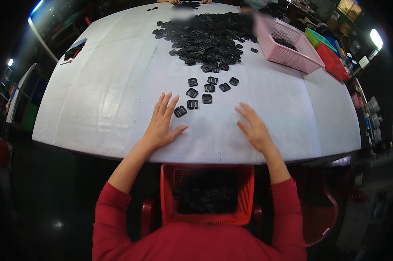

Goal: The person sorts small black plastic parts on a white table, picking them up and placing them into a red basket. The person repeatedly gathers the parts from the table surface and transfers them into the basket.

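Bare left hand (163, 124) and bare right hand (256, 131) splayed, empty, over white-covered table (96, 95). Nearest squarish black plastic buckle (180, 111) lies just right of the left hand, well apart from the right.

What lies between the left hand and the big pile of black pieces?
The head view shows several loose black slotted pieces scattered on the white table cover between the left hand and the big pile.

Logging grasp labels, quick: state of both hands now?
Left hand: open, holding nothing visible, beside a black buckle.
Right hand: open, nothing visible held, over the white tabletop.
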`<state>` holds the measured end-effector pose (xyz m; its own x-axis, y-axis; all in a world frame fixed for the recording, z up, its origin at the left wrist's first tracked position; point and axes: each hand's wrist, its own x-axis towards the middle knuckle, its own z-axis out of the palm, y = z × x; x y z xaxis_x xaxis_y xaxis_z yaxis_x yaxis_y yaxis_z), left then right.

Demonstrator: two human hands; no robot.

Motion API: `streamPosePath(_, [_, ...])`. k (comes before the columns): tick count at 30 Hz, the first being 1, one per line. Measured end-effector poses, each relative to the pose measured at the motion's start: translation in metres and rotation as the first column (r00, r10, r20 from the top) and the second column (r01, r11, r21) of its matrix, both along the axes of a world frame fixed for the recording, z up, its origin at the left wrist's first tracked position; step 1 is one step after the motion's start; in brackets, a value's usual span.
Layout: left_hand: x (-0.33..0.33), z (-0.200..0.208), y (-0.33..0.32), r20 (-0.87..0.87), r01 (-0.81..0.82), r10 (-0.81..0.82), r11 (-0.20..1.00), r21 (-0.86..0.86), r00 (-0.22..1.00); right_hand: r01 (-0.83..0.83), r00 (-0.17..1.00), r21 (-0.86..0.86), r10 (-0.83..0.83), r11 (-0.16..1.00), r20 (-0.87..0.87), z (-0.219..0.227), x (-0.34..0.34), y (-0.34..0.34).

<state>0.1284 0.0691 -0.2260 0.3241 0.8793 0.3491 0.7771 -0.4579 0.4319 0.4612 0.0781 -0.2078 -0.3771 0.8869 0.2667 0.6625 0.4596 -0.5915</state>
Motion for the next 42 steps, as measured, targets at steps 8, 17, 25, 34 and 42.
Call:
streamPosePath(8, [0.046, -0.017, 0.095, -0.143, -0.020, 0.013, 0.999, -0.046, 0.990, 0.201, 0.961, 0.102, -0.216, 0.974, 0.173, -0.046, -0.051, 0.140])
streamPosePath(17, [0.066, -0.008, 0.115, -0.025, 0.234, -0.236, 0.970, -0.064, 0.971, -0.009, 0.999, 0.171, 0.001, 0.985, 0.045, -0.046, -0.065, 0.118])
streamPosePath(25, [0.065, -0.003, 0.027, 0.128, 0.350, -0.338, 0.933, -0.087, 0.933, -0.082, 0.996, 0.097, 0.079, 0.992, 0.030, -0.033, -0.054, 0.018])
streamPosePath(34, [0.059, 0.002, -0.089, 0.316, 0.531, -0.480, 0.842, -0.094, 0.818, -0.148, 0.988, 0.047, 0.145, 0.988, 0.054, -0.012, -0.036, -0.120])
streamPosePath(42, [0.043, 0.032, -0.085, 0.339, 0.514, -0.465, 0.855, -0.067, 0.818, -0.167, 0.985, -0.108, 0.163, 0.980, -0.047, 0.027, -0.020, -0.143])
